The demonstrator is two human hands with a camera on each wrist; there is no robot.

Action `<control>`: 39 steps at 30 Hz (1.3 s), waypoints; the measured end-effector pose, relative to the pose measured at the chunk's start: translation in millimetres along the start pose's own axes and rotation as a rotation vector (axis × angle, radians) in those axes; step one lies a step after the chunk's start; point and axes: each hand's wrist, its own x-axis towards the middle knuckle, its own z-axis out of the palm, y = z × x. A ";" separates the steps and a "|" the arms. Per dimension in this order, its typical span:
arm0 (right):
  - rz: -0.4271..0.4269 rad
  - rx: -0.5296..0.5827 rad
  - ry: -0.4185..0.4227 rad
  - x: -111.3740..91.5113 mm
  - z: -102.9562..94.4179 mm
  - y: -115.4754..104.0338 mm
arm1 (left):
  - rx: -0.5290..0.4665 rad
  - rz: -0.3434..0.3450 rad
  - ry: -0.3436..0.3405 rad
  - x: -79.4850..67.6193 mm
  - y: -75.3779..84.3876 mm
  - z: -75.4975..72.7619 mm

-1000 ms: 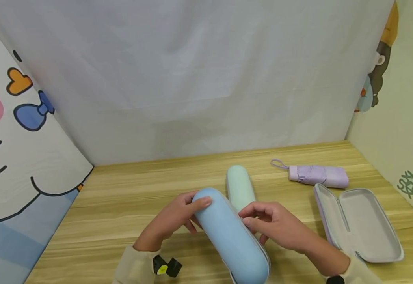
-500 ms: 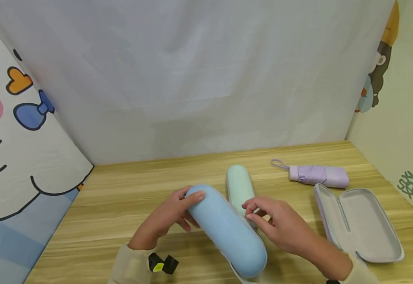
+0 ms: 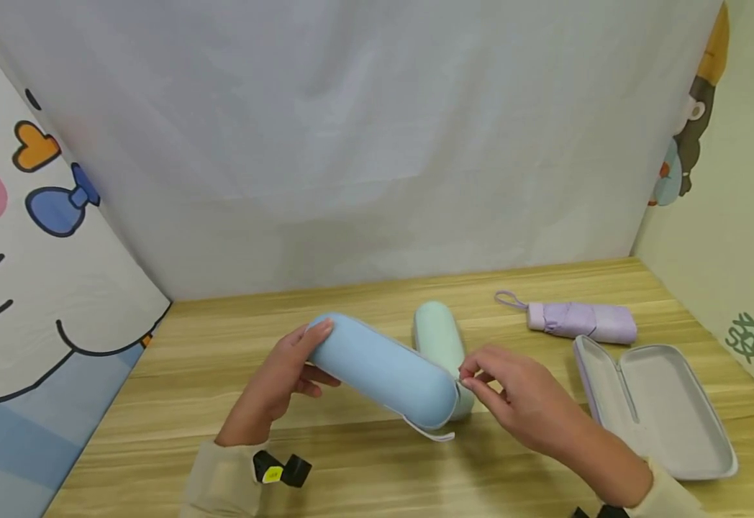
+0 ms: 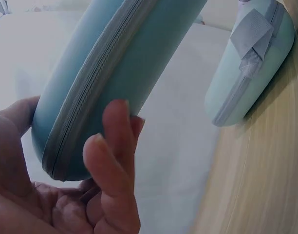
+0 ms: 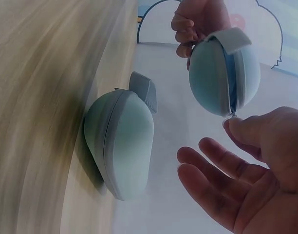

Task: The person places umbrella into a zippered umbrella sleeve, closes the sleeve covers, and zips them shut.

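A light blue zippered hard case (image 3: 383, 367) is held up at a slant above the table. My left hand (image 3: 283, 370) grips its far left end, thumb on top and fingers beneath. At the opposite end, my right hand (image 3: 522, 396) pinches the zipper pull (image 5: 232, 116) between thumb and forefinger. Beside the pull, the right wrist view shows a narrow gap between the zipper edges, below a grey end loop (image 5: 232, 40). Along the side seen from the left wrist, the zipper seam (image 4: 85, 87) is closed. A mint green case (image 3: 438, 334) lies just behind the blue one.
A folded lilac umbrella (image 3: 580, 321) with a wrist strap lies at the back right. In front of it, a lilac case with a grey lining (image 3: 668, 410) lies spread open. A white cloth (image 3: 377, 158) hangs behind the wooden table (image 3: 221, 338), with printed panels on both sides.
The blue case has swung to a flatter slant, its near end rising and its held end moving left. My right hand has moved slightly right and up, pinching at the case's end.
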 end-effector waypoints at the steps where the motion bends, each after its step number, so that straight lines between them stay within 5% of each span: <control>1: 0.002 -0.009 -0.001 -0.1 -0.1 -0.7 | -0.003 -0.004 0.020 0.7 -0.2 1.1; 9: -0.057 -0.091 0.018 -1.8 1.8 -8.9 | -0.074 0.005 0.110 1.1 1.2 3.8; 17: -0.145 -0.203 0.084 -3.2 5.3 -14.8 | -0.215 0.036 0.120 5.5 -2.1 8.8; 29: -0.265 -0.230 0.173 -6.9 19.7 -24.9 | -0.288 0.084 0.155 6.4 -2.6 12.0; 39: -0.302 -0.188 0.363 -8.0 46.7 -30.5 | -0.353 0.139 0.122 3.7 -0.4 16.0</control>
